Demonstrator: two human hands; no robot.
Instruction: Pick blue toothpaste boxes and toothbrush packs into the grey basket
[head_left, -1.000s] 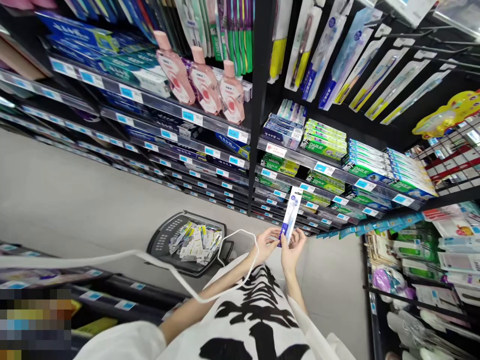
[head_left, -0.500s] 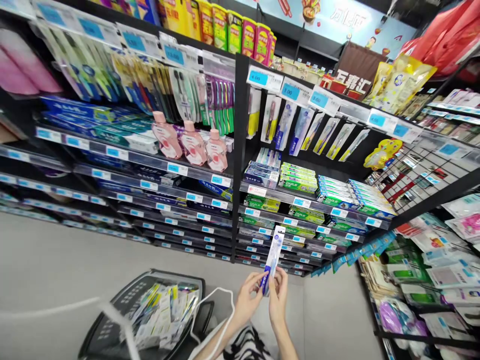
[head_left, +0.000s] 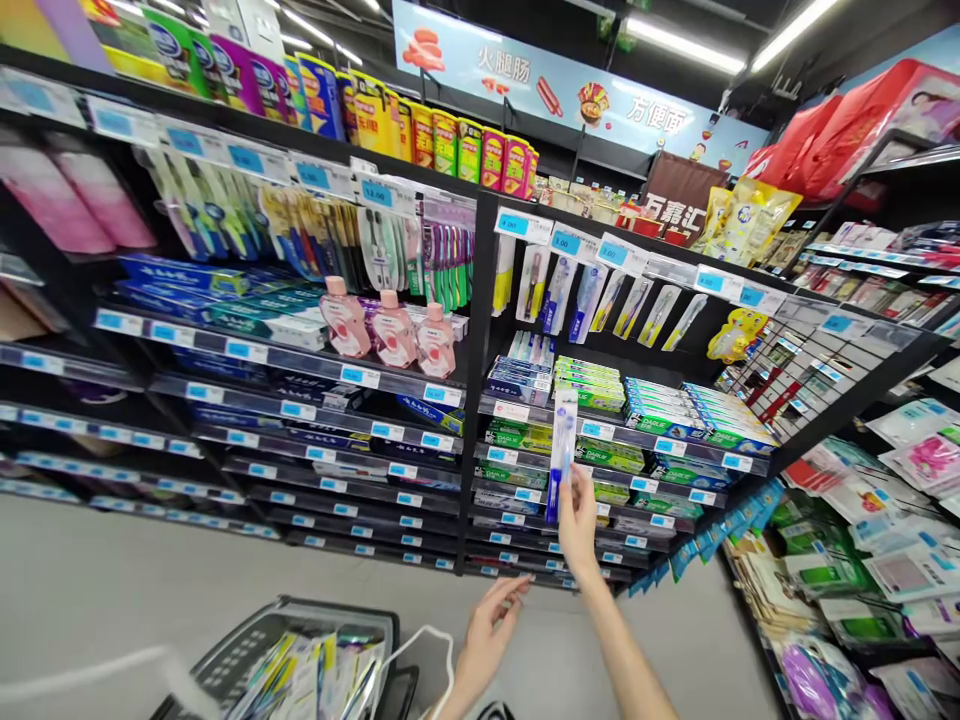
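Observation:
My right hand (head_left: 579, 520) grips a packaged toothbrush (head_left: 562, 450), white at the top and dark blue at its lower end. It is held upright in front of the toothpaste shelves. Lower and to the left, my left hand (head_left: 491, 625) is empty, its fingers loosely bent and apart. Beyond the held pack, similar packaged toothbrushes (head_left: 556, 295) hang from hooks under the price rail. Boxes of toothpaste (head_left: 589, 382) lie stacked on the shelf beneath them.
A dark basket (head_left: 337, 612) with several toothbrush packs (head_left: 307, 675) stands at lower left, a white cord (head_left: 442, 633) beside it. Pink bottles (head_left: 393, 330) stand on the left shelf. A rack of bagged goods (head_left: 847, 560) borders the right side.
My right hand has lifted the packaged toothbrush up and forward, toward the shelves. My left hand has let go of it and now sits lower. The view has tilted upward.

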